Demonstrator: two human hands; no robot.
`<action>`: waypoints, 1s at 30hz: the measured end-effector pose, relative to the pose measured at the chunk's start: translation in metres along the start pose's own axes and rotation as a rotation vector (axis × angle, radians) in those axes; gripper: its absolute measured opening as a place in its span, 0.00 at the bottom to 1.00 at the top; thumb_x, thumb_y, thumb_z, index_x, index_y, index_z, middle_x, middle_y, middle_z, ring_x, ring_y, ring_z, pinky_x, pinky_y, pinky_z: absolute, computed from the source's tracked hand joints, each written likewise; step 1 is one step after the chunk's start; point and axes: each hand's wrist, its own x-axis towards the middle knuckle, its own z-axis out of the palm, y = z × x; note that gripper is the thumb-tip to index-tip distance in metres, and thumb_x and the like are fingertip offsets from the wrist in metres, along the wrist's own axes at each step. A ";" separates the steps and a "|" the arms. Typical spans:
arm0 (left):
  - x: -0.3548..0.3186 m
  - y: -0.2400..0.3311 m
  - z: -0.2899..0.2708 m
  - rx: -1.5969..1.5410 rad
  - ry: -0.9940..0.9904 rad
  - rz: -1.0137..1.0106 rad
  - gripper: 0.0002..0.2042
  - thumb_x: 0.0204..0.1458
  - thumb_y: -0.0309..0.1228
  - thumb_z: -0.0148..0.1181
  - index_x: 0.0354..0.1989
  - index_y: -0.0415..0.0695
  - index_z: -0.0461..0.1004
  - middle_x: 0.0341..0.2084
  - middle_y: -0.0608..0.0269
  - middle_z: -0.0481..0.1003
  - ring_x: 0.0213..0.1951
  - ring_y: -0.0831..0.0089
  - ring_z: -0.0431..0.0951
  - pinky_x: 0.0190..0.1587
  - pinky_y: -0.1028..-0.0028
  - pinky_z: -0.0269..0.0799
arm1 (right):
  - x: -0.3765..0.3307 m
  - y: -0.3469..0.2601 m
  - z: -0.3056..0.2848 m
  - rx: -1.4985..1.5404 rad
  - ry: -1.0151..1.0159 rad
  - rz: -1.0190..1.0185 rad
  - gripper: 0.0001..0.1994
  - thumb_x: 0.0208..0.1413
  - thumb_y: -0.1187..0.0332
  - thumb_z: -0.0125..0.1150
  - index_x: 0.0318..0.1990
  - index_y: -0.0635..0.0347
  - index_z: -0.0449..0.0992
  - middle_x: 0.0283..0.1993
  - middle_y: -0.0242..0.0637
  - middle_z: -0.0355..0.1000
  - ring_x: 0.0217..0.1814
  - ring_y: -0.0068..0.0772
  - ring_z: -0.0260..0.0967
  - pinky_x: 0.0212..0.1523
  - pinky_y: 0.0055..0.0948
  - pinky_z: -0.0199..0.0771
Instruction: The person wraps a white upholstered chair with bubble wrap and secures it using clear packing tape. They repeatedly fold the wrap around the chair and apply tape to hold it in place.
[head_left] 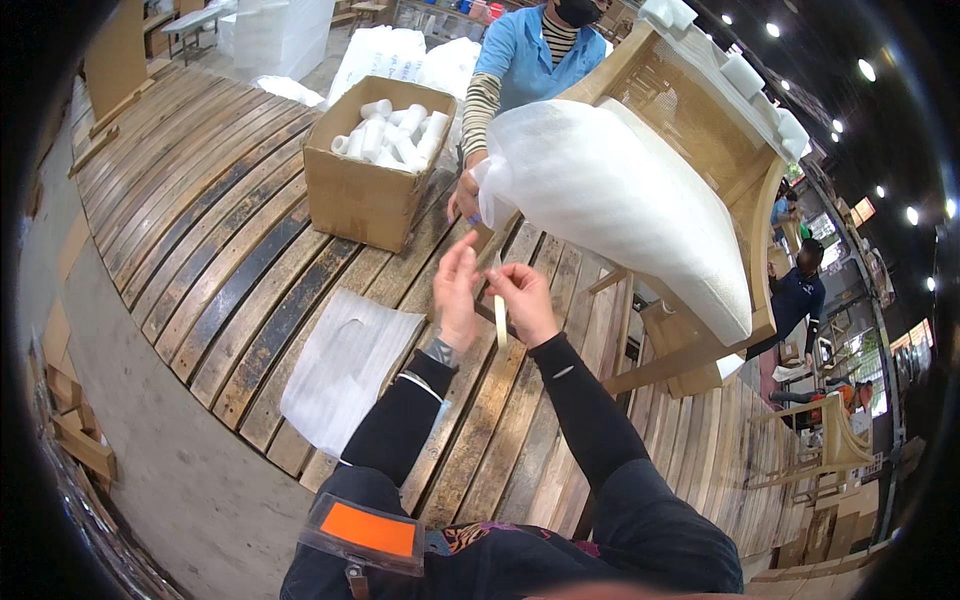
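An orange badge is worn at lower left; at centre, a pale strip is pinched by the right hand, the left hand loosely uncurled.

Way open leftward over slatted platform; cardboard box blocks ahead, foam-wrapped chair right.

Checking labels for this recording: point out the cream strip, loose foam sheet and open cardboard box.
Cream strip (501,322): head view, hanging lower length.
Loose foam sheet (350,370): head view, middle.
Open cardboard box (358,203): head view, near wall.
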 end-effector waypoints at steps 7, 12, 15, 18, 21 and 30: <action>0.054 -0.012 -0.012 0.260 0.040 0.099 0.10 0.64 0.32 0.55 0.49 0.44 0.77 0.44 0.63 0.78 0.41 0.78 0.78 0.39 0.78 0.71 | 0.041 -0.044 0.009 -0.615 0.132 -0.342 0.17 0.57 0.60 0.64 0.26 0.68 0.78 0.19 0.46 0.72 0.20 0.35 0.70 0.27 0.35 0.67; 0.062 -0.053 0.012 -0.014 -0.147 0.299 0.14 0.62 0.30 0.55 0.55 0.39 0.72 0.48 0.60 0.71 0.48 0.73 0.75 0.49 0.75 0.71 | 0.058 -0.053 0.028 -0.829 0.197 -0.369 0.17 0.57 0.58 0.62 0.25 0.64 0.79 0.22 0.50 0.74 0.25 0.52 0.73 0.28 0.41 0.69; 0.061 -0.066 0.015 0.415 -0.096 0.571 0.16 0.60 0.31 0.57 0.54 0.39 0.72 0.50 0.55 0.68 0.50 0.65 0.73 0.50 0.71 0.71 | 0.059 -0.059 0.029 -0.919 0.225 -0.326 0.18 0.58 0.57 0.61 0.26 0.64 0.79 0.24 0.50 0.74 0.27 0.55 0.73 0.30 0.44 0.71; 0.058 -0.077 0.013 0.611 -0.037 0.578 0.15 0.64 0.31 0.52 0.56 0.41 0.68 0.49 0.60 0.67 0.52 0.68 0.71 0.54 0.71 0.68 | 0.046 -0.064 0.028 -0.919 0.206 -0.355 0.16 0.59 0.58 0.61 0.28 0.63 0.79 0.26 0.49 0.75 0.28 0.54 0.74 0.31 0.44 0.71; 0.057 -0.092 0.012 0.651 -0.016 0.540 0.16 0.64 0.32 0.51 0.59 0.43 0.66 0.50 0.60 0.67 0.54 0.67 0.70 0.56 0.69 0.67 | 0.035 -0.065 0.033 -0.931 0.162 -0.512 0.15 0.58 0.58 0.62 0.28 0.61 0.80 0.26 0.48 0.75 0.28 0.53 0.74 0.31 0.43 0.71; 0.047 -0.097 0.012 0.488 -0.103 0.474 0.30 0.54 0.37 0.62 0.64 0.43 0.62 0.60 0.47 0.63 0.60 0.51 0.67 0.60 0.58 0.65 | 0.058 -0.052 0.022 -0.904 0.175 -0.275 0.19 0.59 0.55 0.60 0.29 0.64 0.80 0.24 0.47 0.75 0.27 0.50 0.73 0.30 0.40 0.70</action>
